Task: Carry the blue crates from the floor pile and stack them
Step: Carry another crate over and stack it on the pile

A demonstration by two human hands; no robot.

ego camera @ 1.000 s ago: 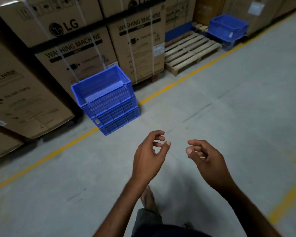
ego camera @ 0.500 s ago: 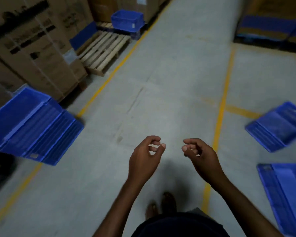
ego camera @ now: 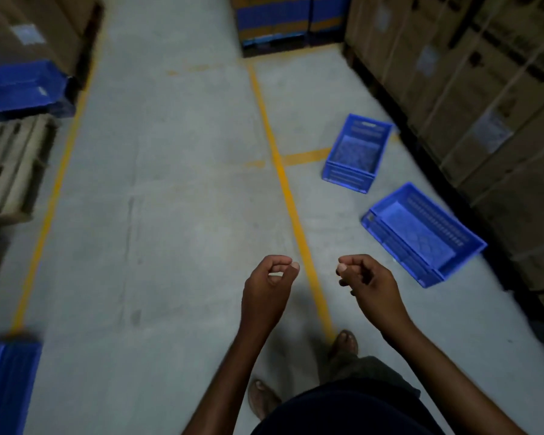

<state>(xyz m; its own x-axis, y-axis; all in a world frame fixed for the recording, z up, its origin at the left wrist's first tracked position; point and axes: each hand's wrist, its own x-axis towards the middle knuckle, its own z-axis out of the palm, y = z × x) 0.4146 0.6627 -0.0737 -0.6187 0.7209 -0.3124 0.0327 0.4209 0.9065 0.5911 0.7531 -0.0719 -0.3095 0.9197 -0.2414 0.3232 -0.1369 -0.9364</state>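
Just ahead of your waist, your left hand and right hand hang over the floor, fingers loosely curled, thumbs near the fingertips, holding nothing. At your lower left a blurred blue shape sits at the frame edge; it could be a crate or a stack, but I cannot tell which.

You look to be between carries, heading empty-handed for the loose crates. To your right, past the yellow line, the near crate lies skewed on the floor, open side up and empty. Beyond it and apart from it, the far crate stands near the line's cross mark, also empty. Cartons rise behind both. Farther off on your left, another crate rests at the far end of a pallet; its inside is too blurred to read.

Your next move calls for turning right, stepping across the line, bending, and taking the near crate by its two short ends, one hand on each.
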